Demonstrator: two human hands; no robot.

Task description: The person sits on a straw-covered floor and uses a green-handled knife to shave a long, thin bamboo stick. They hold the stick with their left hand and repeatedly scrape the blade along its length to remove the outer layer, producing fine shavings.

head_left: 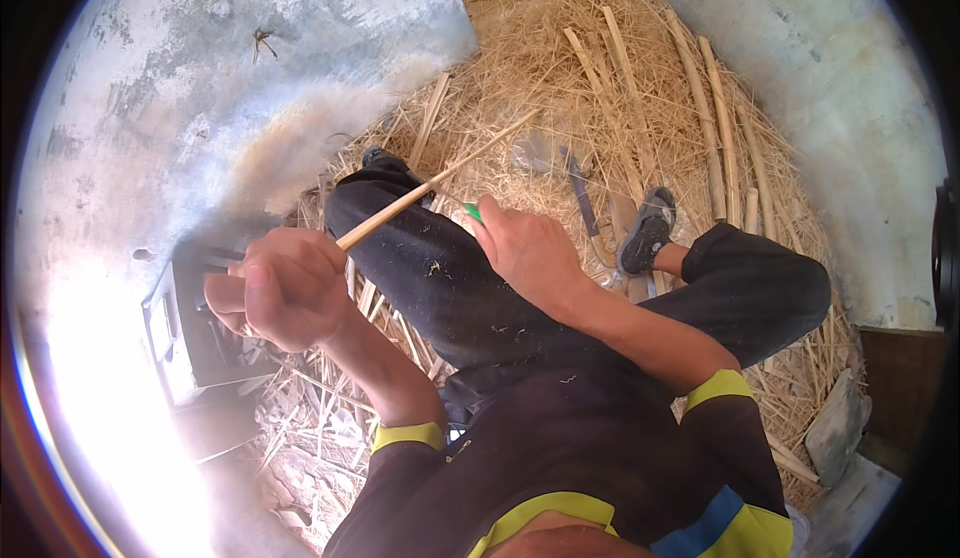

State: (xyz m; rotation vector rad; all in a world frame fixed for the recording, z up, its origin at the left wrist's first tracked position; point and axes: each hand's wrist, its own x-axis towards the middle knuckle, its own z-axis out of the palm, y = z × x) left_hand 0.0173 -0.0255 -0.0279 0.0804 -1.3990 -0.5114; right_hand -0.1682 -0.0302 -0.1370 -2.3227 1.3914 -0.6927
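My left hand (285, 288) is closed around the near end of a thin bamboo stick (400, 204), which slants up and away to the right over my left thigh. My right hand (527, 253) is closed on a knife with a green handle (472, 212); most of the handle is hidden in my fingers. Its narrow blade points left toward the middle of the stick. Whether the blade touches the stick I cannot tell.
Wood shavings and split strips (500, 78) cover the floor. Several bamboo poles (715, 128) lie at the right. A curved dark metal tool (582, 193) lies beside my right shoe (648, 233). Pale walls (250, 48) stand on both sides; a flat stone (838, 428) leans at the right.
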